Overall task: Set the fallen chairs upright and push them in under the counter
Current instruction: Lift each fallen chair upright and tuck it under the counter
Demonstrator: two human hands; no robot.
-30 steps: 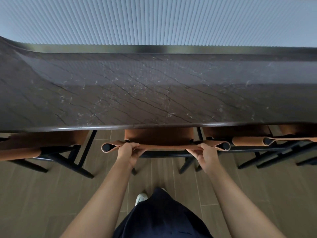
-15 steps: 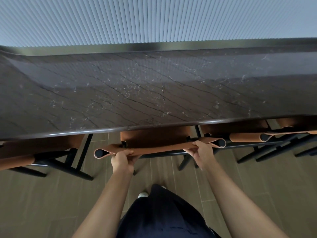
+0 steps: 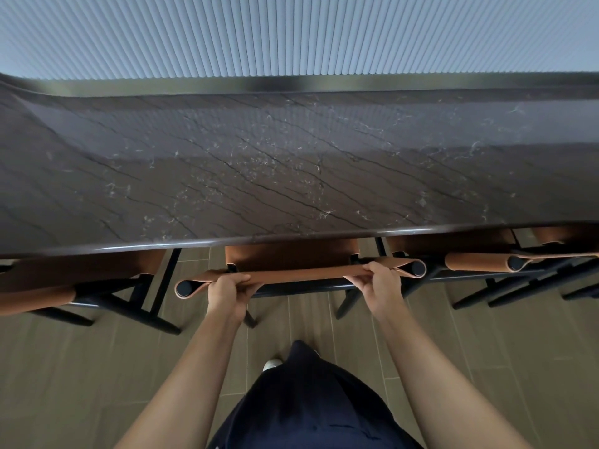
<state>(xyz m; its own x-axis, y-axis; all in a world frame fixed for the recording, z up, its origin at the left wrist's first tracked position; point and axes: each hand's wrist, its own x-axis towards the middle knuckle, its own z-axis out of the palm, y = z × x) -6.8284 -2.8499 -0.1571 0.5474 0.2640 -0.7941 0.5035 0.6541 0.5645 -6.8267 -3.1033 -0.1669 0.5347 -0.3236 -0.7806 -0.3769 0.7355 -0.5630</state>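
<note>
The left hand (image 3: pixel 227 291) and right hand (image 3: pixel 379 283) each curl their fingers (image 3: pixel 239 280) over the middle chair's (image 3: pixel 301 284) leather back strap (image 3: pixel 298 273), one near each end. The strap runs left to right, square to the push. Beyond it the seat (image 3: pixel 285 256) seems mostly under the tabletop (image 3: pixel 291 176).

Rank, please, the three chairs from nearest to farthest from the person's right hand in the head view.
1. Middle chair: the right hand grips its backrest.
2. Right chair: just to that hand's right, apart from it.
3. Left chair: far left, beyond the left hand.
</note>
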